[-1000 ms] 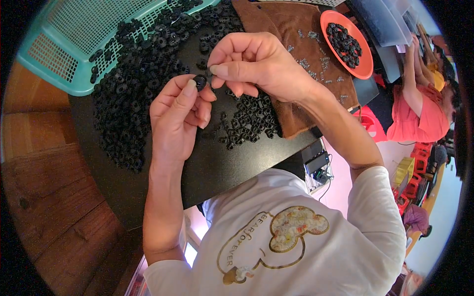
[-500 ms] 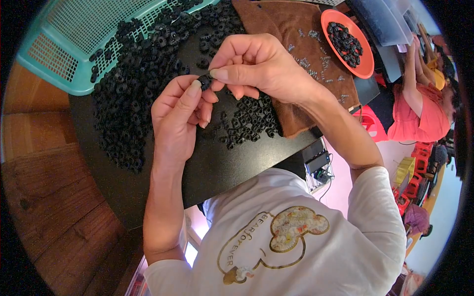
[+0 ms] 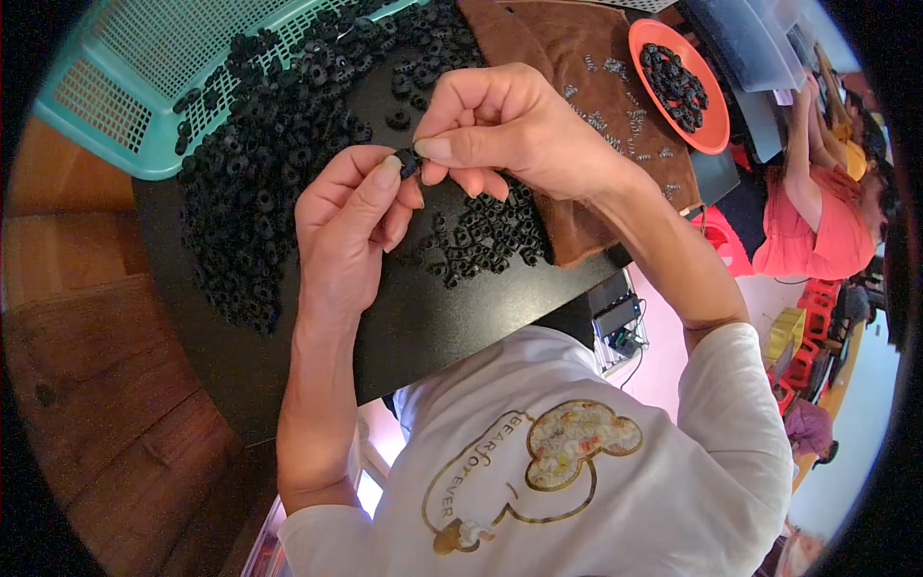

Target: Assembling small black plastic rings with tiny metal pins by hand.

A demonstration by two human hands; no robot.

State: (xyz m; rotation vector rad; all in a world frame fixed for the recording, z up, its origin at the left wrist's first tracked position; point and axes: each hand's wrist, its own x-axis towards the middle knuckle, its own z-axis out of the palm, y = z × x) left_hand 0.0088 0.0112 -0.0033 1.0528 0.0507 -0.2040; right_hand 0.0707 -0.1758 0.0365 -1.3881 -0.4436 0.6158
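Observation:
Between the thumb and fingers of my left hand point(image 3: 346, 212) is a small round black plastic part point(image 3: 409, 163). My right hand point(image 3: 514, 130) meets it from the right, thumb and forefinger pinched at the part's edge. Whatever that pinch holds is too small to make out. A large heap of black ring-shaped parts point(image 3: 231, 216) lies left of my hands. Smaller black pieces point(image 3: 486, 236) are spread just below my right fingers. Several tiny metal springs point(image 3: 596, 122) lie on a brown cloth point(image 3: 577, 226) at the right.
A green perforated basket point(image 3: 144, 165) stands at the far left, against the heap. Beyond the cloth, an orange plate point(image 3: 716, 137) holds black parts, near a clear plastic bin point(image 3: 750, 48). A person in a coral shirt point(image 3: 817, 231) sits to the right. The dark table point(image 3: 423, 337) ends before me.
Both hands have shifted very slightly, still together over the table. My right fingertips are now a little apart from the left thumb, showing more of the black part.

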